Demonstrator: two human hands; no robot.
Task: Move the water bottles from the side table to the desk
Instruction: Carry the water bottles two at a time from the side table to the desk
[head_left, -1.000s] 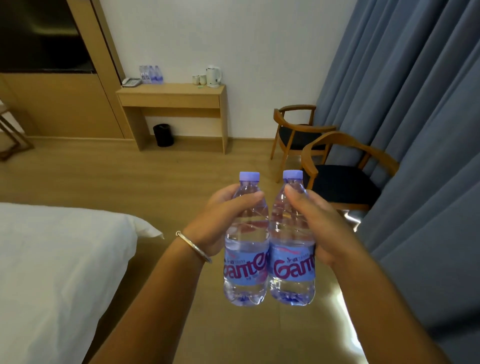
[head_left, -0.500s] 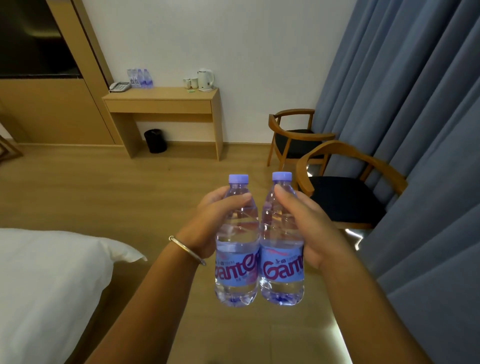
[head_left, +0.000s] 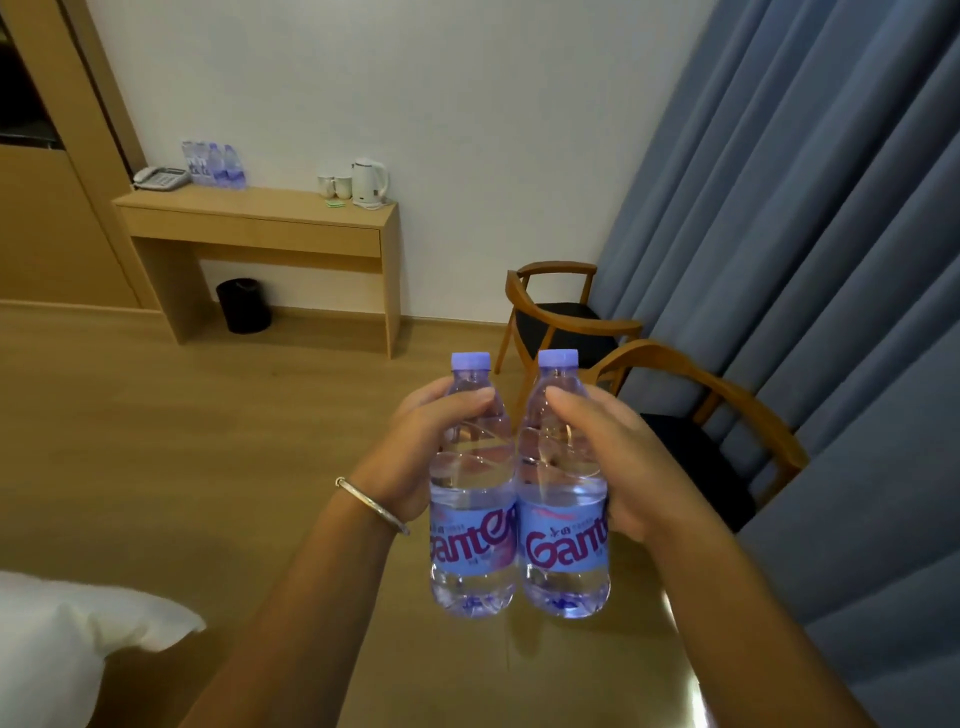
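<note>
I carry two clear water bottles with purple caps and blue labels, upright and side by side in front of me. My left hand (head_left: 415, 452) grips the left bottle (head_left: 472, 540) around its shoulder. My right hand (head_left: 608, 457) grips the right bottle (head_left: 563, 545) the same way. The wooden desk (head_left: 260, 213) stands against the far wall, across the floor. Several more bottles (head_left: 215, 163) stand at the desk's back left.
On the desk are a telephone (head_left: 161, 177), two cups (head_left: 335, 186) and a white kettle (head_left: 370, 183); a black bin (head_left: 243, 305) sits beneath. Two wooden armchairs (head_left: 561, 317) stand by the blue curtain (head_left: 831, 260) at right. A white bed corner (head_left: 67, 644) is at lower left.
The desk has grown larger and nearer in view, and the bed has slid down and left. Both hands keep their hold on the bottles.
</note>
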